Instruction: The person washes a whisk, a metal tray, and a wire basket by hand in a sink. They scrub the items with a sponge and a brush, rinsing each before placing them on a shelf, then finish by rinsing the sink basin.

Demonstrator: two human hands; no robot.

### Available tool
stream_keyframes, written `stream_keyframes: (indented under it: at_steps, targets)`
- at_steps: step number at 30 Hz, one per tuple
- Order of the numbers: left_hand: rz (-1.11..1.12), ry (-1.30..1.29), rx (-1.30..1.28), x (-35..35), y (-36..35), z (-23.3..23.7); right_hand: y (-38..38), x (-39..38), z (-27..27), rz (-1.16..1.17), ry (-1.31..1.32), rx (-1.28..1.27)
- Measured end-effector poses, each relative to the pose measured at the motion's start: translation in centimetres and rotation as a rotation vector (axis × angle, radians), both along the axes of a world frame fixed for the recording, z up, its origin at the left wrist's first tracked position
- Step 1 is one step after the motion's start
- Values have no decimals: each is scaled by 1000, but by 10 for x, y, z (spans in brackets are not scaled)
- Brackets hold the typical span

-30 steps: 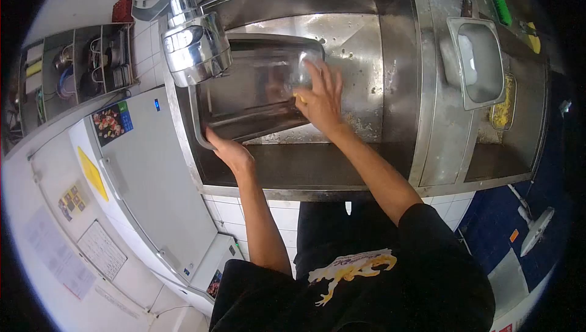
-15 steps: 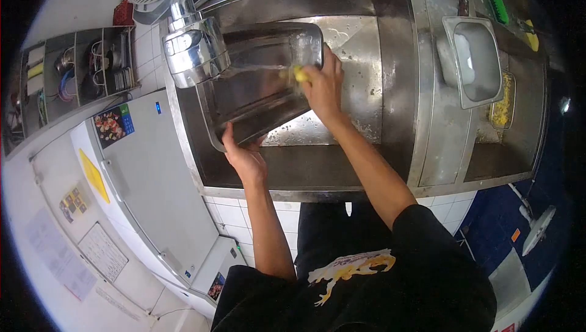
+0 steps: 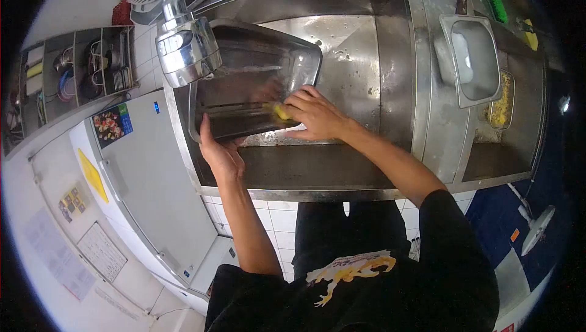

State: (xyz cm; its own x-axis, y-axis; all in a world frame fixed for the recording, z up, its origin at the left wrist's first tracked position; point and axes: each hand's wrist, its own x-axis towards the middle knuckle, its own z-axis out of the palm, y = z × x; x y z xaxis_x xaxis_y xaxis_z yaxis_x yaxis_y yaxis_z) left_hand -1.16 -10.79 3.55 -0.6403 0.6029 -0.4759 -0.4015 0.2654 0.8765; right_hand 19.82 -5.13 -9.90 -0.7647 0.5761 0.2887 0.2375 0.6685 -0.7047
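A dark rectangular metal pan [image 3: 244,51] is tilted inside the steel sink [image 3: 348,81], under the chrome tap head [image 3: 186,51]. My left hand [image 3: 221,156] grips the pan's lower left edge, thumb on the inner side and the other fingers partly hidden beneath. In my right hand [image 3: 316,114] is a yellow sponge [image 3: 281,112], its fingers wrapped round it and pressing it on the pan's inside near the lower right edge.
Right of the sink stand a small steel container [image 3: 476,63], a wire basket of yellow bits [image 3: 502,103] and a green brush [image 3: 495,2]. A white fridge [image 3: 152,173] is at the left, below a shelf of utensils [image 3: 76,69].
My right hand has moved down and left with the sponge, away from the pan's right rim. My left hand and the pan have shifted left, and the pan's angle has changed.
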Motion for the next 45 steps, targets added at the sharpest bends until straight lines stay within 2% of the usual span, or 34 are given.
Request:
stream_keyframes:
  at_steps: [6,11,13,14,16,18,19,20,22,23,25,26,27,29,31,33,34,35,37,39,41,42,43,45]
  targets:
    - [-116,22,-28,-9,5,-8,-6,-4,-20,37,-150,66]
    - [18,79,42,10,2,-21,18,11,-14,91,-204,101]
    - [45,89,80,12,-1,-29,27,27,6,-38,-326,-158]
    - [79,103,108,13,-3,-32,28,41,21,-139,-179,-179]
    - [133,76,161,16,-5,-33,30,78,79,-366,-148,-322]
    - [190,49,210,20,-7,-33,23,125,117,-719,-43,-182]
    - [211,33,221,21,-9,-32,25,145,159,-817,3,-173]
    - [232,18,233,21,-10,-32,26,170,176,-954,38,-148]
    - [269,-15,271,20,-14,-35,37,225,189,-1104,-95,-85]
    - [298,-42,304,20,-15,-37,43,245,189,-1100,-93,-74]
    - [303,-46,315,17,-20,-39,52,260,195,-1031,-512,128]
    - [303,-46,319,15,-21,-39,55,252,199,-1021,-480,426]
    - [309,-49,328,13,-22,-41,57,241,200,-1017,-477,438]
    - [316,-34,328,11,-29,-39,56,203,208,-953,-176,398]
    - [330,43,301,7,-39,-38,54,147,178,-812,47,-37]
    - [335,163,276,8,-43,-25,68,73,143,-682,22,-266]
    - [346,187,259,6,-46,-21,87,42,129,-580,-302,-424]
    - [362,216,237,2,-52,-18,104,12,92,-486,-418,-416]
    - [380,238,150,-6,-67,-18,135,-49,49,-335,-801,-371]
    - [375,196,94,-12,-79,-23,148,-97,32,-337,-895,-367]
    - [408,212,28,-9,-80,-16,180,-137,-48,-77,-920,27]
    - [422,174,54,-10,-85,-19,186,-140,-33,-116,-735,-354]
    - [437,136,83,-12,-90,-22,185,-154,-18,-219,-647,-500]
    - [430,135,52,-16,-99,-25,222,-198,-50,-103,-1131,-444]
